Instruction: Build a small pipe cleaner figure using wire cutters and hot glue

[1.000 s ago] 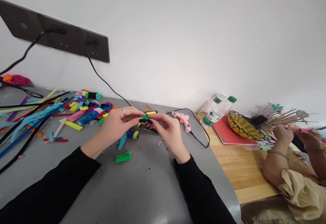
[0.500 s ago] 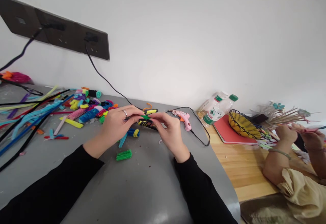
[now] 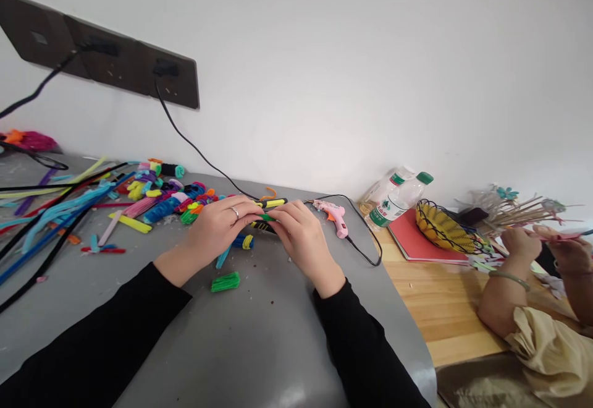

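I have both hands meeting over the grey table point(image 3: 259, 334), just left of the pink glue gun point(image 3: 334, 216), which I take as my landmark. My left hand point(image 3: 217, 230) and right hand point(image 3: 301, 238) are pinched from either side on a small green pipe-cleaner piece point(image 3: 265, 217); the fingertips of each hand are closed together on it. The piece lies with its long axis running left to right, one end pointing toward the glue gun, the other toward the heap of coloured pipe-cleaner bits point(image 3: 157, 201) far left of the gun. Just under the fingers, left of the gun, lies a black and yellow tool point(image 3: 262, 227), partly hidden. A folded green bundle point(image 3: 225, 282) sits nearer me, down-left of the gun, apart from both hands.

Against the frame half a second ago, both hands have dropped lower and rolled knuckles-up, so they now cover more of the tool and the green piece shows only as a short stub between them.

Right of the gun stand plastic bottles point(image 3: 398, 198), and beyond them another person's hands point(image 3: 523, 244) work apart from mine
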`<state>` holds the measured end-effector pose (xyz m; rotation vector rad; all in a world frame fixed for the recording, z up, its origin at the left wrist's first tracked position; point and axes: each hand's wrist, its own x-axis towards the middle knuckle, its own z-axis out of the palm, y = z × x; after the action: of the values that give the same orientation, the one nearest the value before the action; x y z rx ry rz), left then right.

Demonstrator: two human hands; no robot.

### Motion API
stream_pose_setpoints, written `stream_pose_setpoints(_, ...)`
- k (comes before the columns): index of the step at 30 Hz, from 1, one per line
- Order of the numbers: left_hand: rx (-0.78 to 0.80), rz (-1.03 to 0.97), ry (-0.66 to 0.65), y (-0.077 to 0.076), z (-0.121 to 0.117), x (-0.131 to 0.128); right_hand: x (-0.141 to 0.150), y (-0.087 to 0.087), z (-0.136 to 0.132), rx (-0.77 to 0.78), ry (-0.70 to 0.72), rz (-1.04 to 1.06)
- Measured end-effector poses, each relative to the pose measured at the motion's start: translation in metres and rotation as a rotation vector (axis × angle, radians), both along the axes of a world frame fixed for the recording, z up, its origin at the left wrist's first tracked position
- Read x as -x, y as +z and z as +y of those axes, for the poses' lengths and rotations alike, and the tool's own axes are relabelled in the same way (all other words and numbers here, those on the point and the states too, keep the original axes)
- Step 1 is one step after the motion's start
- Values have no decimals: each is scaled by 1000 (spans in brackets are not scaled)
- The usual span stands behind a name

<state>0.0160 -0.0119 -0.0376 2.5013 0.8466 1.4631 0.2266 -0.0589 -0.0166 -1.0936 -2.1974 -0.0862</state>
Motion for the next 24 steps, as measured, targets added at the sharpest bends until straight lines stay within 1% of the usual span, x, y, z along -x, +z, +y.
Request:
stream_pose_setpoints(6, 0, 3, -21, -3, 1, 0, 2, -2, -1, 31, -30, 18)
stream_pose_setpoints(9, 7, 24, -11, -5, 2, 0, 2, -3, -1, 57, -38, 35)
stream_pose_setpoints(13, -72, 55, -23, -3, 3, -2, 0, -4, 0, 56, -28, 38)
stream_pose_setpoints(15, -118, 90, -45, -1, 3, -2, -1, -5, 1, 44, -21, 46)
stream_pose_setpoints(18, -121, 190, -45, 0, 4, -2, -2, -6, 2, 30, -7, 71)
stream_pose_setpoints(21, -98, 269, -22, -2, 6, -1, -2, -7, 3, 37, -1, 97)
stream_pose_setpoints(24, -118, 313, -11, -6, 9, 0, -2, -8, 3, 66, -8, 103)
